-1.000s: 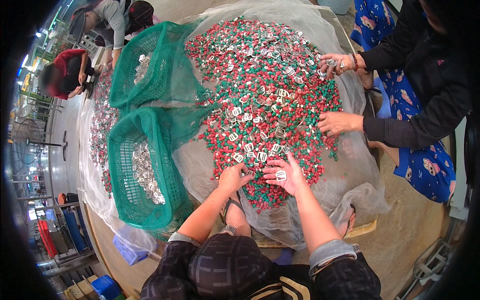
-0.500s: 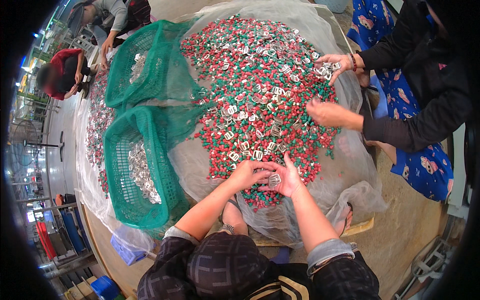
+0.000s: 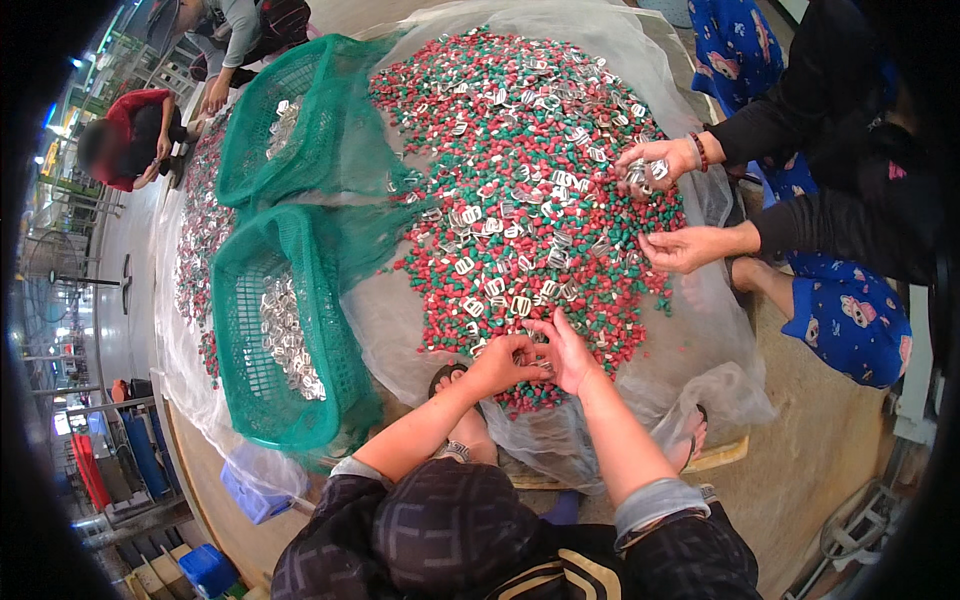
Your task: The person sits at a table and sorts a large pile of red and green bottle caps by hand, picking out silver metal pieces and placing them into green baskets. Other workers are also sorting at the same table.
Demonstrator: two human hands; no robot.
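A wide heap of red and green pellets [image 3: 520, 170] mixed with silver metal buckles [image 3: 520, 306] lies on a clear plastic sheet [image 3: 400, 320]. My left hand [image 3: 505, 362] and my right hand [image 3: 566, 352] meet at the heap's near edge, fingers curled together over small silver pieces among the pellets. Both hands pinch at the same spot; what sits between the fingers is mostly hidden.
Two green mesh baskets [image 3: 255, 390] [image 3: 290, 120] at my left hold sorted silver buckles. A person in dark sleeves at the right has both hands [image 3: 655, 160] [image 3: 685, 248] in the heap. Two more people crouch at the far left [image 3: 130, 140]. Blue stools stand below.
My two hands have drawn closer together at the heap's near edge. The person at the right has shifted the lower hand along the heap's right side.
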